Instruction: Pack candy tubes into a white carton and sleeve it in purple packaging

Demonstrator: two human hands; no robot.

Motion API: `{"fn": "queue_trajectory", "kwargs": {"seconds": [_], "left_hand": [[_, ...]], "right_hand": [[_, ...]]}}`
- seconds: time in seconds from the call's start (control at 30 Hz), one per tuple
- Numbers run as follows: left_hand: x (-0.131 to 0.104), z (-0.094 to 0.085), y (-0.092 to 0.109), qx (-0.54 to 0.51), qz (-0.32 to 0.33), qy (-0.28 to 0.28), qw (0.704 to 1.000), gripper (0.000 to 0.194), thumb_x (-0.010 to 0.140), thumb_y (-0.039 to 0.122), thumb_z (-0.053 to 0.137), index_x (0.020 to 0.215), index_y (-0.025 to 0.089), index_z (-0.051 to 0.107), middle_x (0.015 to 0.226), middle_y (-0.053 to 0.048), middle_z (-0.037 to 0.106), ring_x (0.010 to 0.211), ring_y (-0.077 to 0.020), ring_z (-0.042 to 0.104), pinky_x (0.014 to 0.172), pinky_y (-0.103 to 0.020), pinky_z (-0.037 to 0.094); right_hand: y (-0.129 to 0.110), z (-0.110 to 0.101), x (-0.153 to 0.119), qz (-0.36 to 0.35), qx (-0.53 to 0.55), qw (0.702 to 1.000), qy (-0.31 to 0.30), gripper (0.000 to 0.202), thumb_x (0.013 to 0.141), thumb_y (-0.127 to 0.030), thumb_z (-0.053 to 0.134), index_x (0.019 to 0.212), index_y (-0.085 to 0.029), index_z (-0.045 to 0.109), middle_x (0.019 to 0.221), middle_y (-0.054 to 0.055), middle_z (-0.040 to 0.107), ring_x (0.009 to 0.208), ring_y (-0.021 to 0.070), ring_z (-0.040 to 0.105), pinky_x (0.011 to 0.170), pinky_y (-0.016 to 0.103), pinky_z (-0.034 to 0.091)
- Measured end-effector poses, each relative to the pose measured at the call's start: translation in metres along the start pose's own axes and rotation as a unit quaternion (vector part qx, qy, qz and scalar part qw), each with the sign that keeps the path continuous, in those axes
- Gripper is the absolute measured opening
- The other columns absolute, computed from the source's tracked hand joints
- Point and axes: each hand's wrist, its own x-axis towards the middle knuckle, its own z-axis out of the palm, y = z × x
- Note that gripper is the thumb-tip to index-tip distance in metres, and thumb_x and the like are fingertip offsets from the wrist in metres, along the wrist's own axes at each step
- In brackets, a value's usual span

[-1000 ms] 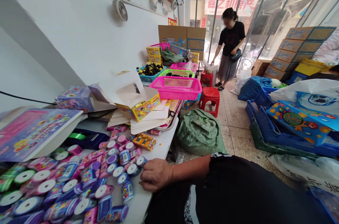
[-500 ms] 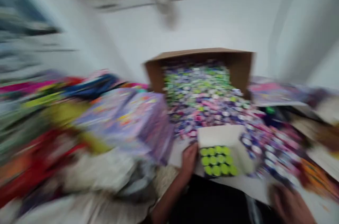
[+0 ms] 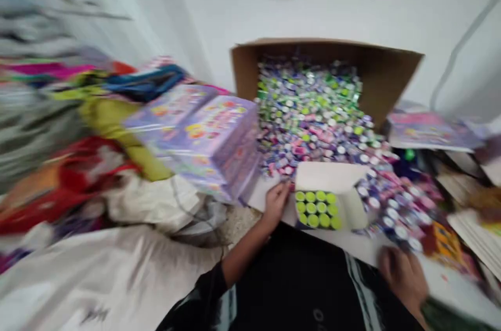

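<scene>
An open white box stands on the white table, its left part filled with rows of small items with lime-green caps. Just left of it is my left hand, fingers bent near the pile's edge; what they hold, if anything, is too small to make out. My right hand rests low at the right, near the table's front edge, blurred, its fingers curled and their contents hidden. Behind the box, small capped bottles in purple, pink and green spill from a cardboard carton lying on its side.
Wrapped lilac boxes are stacked left of the pile. Cloth and bags, including a white sack, fill the left side. At the right lie a lilac printed sheet and an orange packet.
The view has tilted down and become sharper, so the carton, boxes and hands appear higher. My left hand remains beside the white box, and my right hand remains at the lower right.
</scene>
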Motion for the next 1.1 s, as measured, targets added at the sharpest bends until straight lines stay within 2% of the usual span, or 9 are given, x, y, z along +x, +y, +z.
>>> {"fn": "queue_trajectory", "kwargs": {"seconds": [0.07,0.13,0.27,0.53,0.73,0.83,0.93,1.03,1.1], "left_hand": [[0.007,-0.004,-0.003,-0.011,-0.005,0.03,0.999,0.068,0.09,0.085,0.06,0.064,0.024,0.046,0.054,0.005,0.042,0.054,-0.0131,0.039,0.057,-0.029,0.038],[0.013,-0.007,-0.005,-0.015,0.0,0.058,0.998,0.061,0.091,0.082,0.062,0.075,0.024,0.052,0.056,0.006,0.045,0.053,-0.0132,0.042,0.057,-0.028,0.039],[0.023,-0.013,0.0,0.005,0.03,0.099,0.995,0.055,0.088,0.079,0.067,0.091,0.024,0.059,0.06,0.007,0.05,0.054,-0.0134,0.047,0.057,-0.027,0.04],[0.055,-0.016,0.013,0.105,0.106,0.115,0.982,0.041,0.088,0.063,0.071,0.08,0.023,0.066,0.071,0.0,0.065,0.068,-0.0179,0.058,0.072,-0.032,0.047],[0.091,0.01,0.029,0.161,0.114,0.117,0.973,0.028,0.093,0.05,0.067,0.097,0.023,0.064,0.085,-0.001,0.067,0.085,-0.0212,0.064,0.087,-0.035,0.05],[0.117,0.029,0.035,0.21,0.17,0.097,0.958,0.027,0.097,0.045,0.065,0.112,0.022,0.063,0.082,0.002,0.063,0.083,-0.0204,0.065,0.09,-0.036,0.051],[0.142,0.043,0.041,0.224,0.176,0.086,0.955,0.017,0.102,0.04,0.059,0.103,0.023,0.062,0.083,0.0,0.063,0.086,-0.021,0.066,0.093,-0.037,0.053],[0.164,0.048,0.046,0.28,0.174,0.097,0.939,0.016,0.098,0.035,0.065,0.104,0.02,0.063,0.1,-0.008,0.068,0.109,-0.0301,0.066,0.107,-0.047,0.051],[0.177,0.051,0.049,0.334,0.169,0.095,0.922,0.028,0.09,0.033,0.073,0.111,0.017,0.066,0.117,-0.016,0.069,0.127,-0.0381,0.06,0.117,-0.054,0.045]], "right_hand": [[0.014,-0.033,-0.015,-0.042,-0.084,0.995,0.029,0.036,0.108,-0.056,0.057,0.083,-0.033,0.07,0.074,0.01,0.066,0.064,0.0286,0.067,0.054,0.043,0.053],[0.018,-0.046,-0.019,-0.065,-0.116,0.991,0.012,0.038,0.109,-0.052,0.054,0.082,-0.029,0.069,0.069,0.008,0.066,0.06,0.0262,0.066,0.052,0.041,0.051],[0.017,-0.054,-0.009,-0.005,-0.046,0.998,-0.032,0.044,0.107,-0.059,0.058,0.082,-0.024,0.069,0.071,0.004,0.067,0.057,0.02,0.064,0.053,0.034,0.051],[0.021,-0.065,-0.009,0.107,0.021,0.994,-0.032,0.052,0.097,-0.068,0.068,0.073,-0.022,0.067,0.066,0.002,0.064,0.057,0.0194,0.061,0.054,0.031,0.051],[0.01,-0.062,-0.005,0.11,0.009,0.994,-0.025,0.043,0.094,-0.058,0.071,0.072,-0.021,0.064,0.064,0.001,0.061,0.056,0.0167,0.056,0.056,0.029,0.047],[0.007,-0.064,-0.004,0.12,0.009,0.992,-0.033,0.041,0.092,-0.055,0.072,0.071,-0.021,0.062,0.065,0.0,0.06,0.057,0.0156,0.053,0.055,0.028,0.045],[0.002,-0.073,-0.004,0.119,0.026,0.992,-0.034,0.038,0.095,-0.05,0.071,0.073,-0.021,0.063,0.068,0.0,0.06,0.059,0.0156,0.054,0.057,0.029,0.046],[-0.005,-0.082,0.005,0.08,0.021,0.996,-0.03,0.03,0.099,-0.04,0.072,0.077,-0.021,0.064,0.07,0.0,0.062,0.063,0.0158,0.057,0.062,0.03,0.049],[-0.009,-0.084,0.023,0.04,0.017,0.999,-0.024,0.025,0.1,-0.034,0.072,0.08,-0.021,0.065,0.072,0.0,0.063,0.064,0.0155,0.059,0.064,0.03,0.049]]}}
